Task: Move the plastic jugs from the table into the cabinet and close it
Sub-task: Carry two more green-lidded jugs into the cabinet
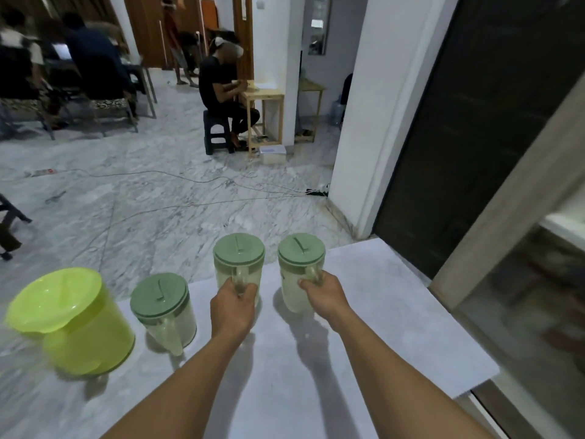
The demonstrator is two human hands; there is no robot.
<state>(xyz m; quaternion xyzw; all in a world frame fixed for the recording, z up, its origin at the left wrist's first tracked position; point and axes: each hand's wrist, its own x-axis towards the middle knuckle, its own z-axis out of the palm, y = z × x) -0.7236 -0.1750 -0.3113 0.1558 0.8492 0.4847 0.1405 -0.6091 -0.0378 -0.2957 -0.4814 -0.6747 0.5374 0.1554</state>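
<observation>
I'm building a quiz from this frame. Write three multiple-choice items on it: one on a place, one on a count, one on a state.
1. Where does the lime-green jug stand among the jugs on the table?
A. far left
B. far right
C. between the two hands

2. How many jugs have a dull green lid?
A. one
B. three
C. five

3. What is the right hand doing?
A. lying flat on the table
B. gripping a jug's handle
C. lifting off a lid

Answers:
1. A, since it stands left of the free lidded jug.
2. B, since that jug, the left hand's jug and the right hand's jug each carry one, while the lime-green jug is open-topped.
3. B, since its fingers wrap the clear handle, as the left hand does on its own jug.
</observation>
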